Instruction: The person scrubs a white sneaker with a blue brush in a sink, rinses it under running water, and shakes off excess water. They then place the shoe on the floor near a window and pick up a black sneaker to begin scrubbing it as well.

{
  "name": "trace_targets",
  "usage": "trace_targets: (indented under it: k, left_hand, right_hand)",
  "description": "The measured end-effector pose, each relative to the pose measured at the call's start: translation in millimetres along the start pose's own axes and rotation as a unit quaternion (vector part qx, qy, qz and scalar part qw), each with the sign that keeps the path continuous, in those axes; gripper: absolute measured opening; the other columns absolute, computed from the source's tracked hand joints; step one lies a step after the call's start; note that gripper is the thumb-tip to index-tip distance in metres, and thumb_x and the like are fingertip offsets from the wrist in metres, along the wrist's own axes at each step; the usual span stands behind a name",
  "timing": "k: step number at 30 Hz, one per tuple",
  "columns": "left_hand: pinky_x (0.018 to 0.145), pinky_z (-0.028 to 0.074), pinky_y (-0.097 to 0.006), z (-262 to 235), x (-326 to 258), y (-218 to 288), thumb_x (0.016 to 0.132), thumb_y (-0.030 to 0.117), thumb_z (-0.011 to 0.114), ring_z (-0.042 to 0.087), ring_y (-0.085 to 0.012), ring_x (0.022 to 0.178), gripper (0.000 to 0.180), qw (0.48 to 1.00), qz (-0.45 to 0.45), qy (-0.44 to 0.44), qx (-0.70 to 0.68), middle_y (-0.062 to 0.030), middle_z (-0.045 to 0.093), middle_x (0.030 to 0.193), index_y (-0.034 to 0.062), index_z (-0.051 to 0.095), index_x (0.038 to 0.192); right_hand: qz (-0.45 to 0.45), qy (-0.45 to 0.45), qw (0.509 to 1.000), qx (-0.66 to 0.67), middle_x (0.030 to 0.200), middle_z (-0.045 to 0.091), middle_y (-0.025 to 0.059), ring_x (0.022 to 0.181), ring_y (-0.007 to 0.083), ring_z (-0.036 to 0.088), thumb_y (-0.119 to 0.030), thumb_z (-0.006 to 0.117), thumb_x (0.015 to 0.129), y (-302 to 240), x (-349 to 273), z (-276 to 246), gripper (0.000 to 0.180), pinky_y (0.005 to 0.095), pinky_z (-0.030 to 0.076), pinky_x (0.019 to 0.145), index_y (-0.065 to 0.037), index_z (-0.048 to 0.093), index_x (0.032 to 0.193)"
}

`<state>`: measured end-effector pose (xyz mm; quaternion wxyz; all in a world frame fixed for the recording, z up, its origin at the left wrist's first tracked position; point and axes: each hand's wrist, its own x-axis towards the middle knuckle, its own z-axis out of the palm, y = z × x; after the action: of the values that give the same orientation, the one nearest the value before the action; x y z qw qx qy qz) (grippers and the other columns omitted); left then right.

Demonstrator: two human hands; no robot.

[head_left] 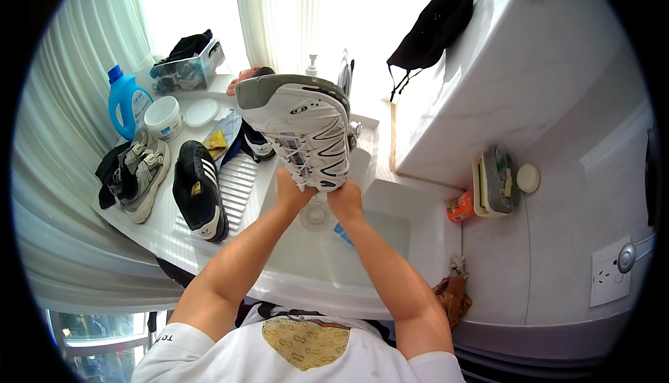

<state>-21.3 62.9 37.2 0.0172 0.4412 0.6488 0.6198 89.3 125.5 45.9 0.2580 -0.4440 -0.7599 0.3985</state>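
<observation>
A white and grey sneaker (303, 128) with dark wavy side lines is raised over the sink (404, 219), its thick grey sole end pointing away from me. Both hands grip its near end: my left hand (291, 191) from the left, my right hand (345, 198) from the right. Part of my fingers is hidden behind the shoe. Below, the sink's round drain (316, 216) shows, with a small blue packet (343, 234) beside my right wrist. Left of the sink, a black sneaker (200, 191) with white stripes lies on the ribbed part of the counter.
Grey sneakers (143, 174), a blue detergent bottle (127, 104), a white tub (163, 118) and a clear bin (188, 69) stand on the left. Another dark shoe (256, 144) sits behind the sink. A black mask (435, 27) hangs at upper right; a wall caddy (491, 184) is below.
</observation>
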Motion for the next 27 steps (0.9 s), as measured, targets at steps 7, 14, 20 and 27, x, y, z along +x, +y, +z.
trace_targets:
  k: [7,14,20,27]
  left_hand:
    - [0.063,0.049,-0.035,-10,5,-9,0.062,0.009,0.074,0.063,-0.0352,0.075,0.026,0.989,0.051,0.038,0.133,-0.0149,0.065,0.080,0.0037,0.065,0.086]
    - [0.065,0.048,-0.038,-6,11,3,0.070,0.009,0.067,0.060,-0.0395,0.080,0.024,0.989,0.091,0.029,0.113,-0.0179,0.063,0.080,0.0030,0.060,0.092]
    - [0.062,0.048,-0.036,0,11,-5,0.069,0.010,0.067,0.061,-0.0347,0.075,0.020,0.990,0.106,0.019,0.086,-0.0148,0.064,0.080,0.0061,0.064,0.089]
    - [0.062,0.048,-0.033,-4,16,9,0.072,0.006,0.066,0.062,-0.0277,0.072,0.020,0.998,-0.063,-0.025,-0.019,-0.0134,0.065,0.082,0.0017,0.062,0.092]
  right_hand:
    - [-0.126,0.092,0.971,-0.181,0.070,0.063,0.0151,0.073,0.0369,0.062,-0.035,0.070,0.070,-45,-10,-32,0.034,0.0436,0.050,0.064,-0.004,0.058,0.074]
    - [-0.208,0.144,0.928,-0.272,0.067,0.060,0.0103,0.059,0.0294,0.063,-0.030,0.072,0.065,-29,13,-33,0.032,0.0380,0.051,0.051,-0.007,0.051,0.070]
    - [-0.251,0.149,0.919,-0.264,0.067,0.060,0.0104,0.061,0.0292,0.063,-0.027,0.072,0.066,-16,16,-30,0.029,0.0378,0.051,0.053,-0.007,0.051,0.071]
    - [-0.197,0.150,0.964,-0.097,0.073,0.061,0.0160,0.069,0.0373,0.060,-0.022,0.070,0.071,-25,10,-34,0.024,0.0418,0.049,0.060,-0.005,0.055,0.077]
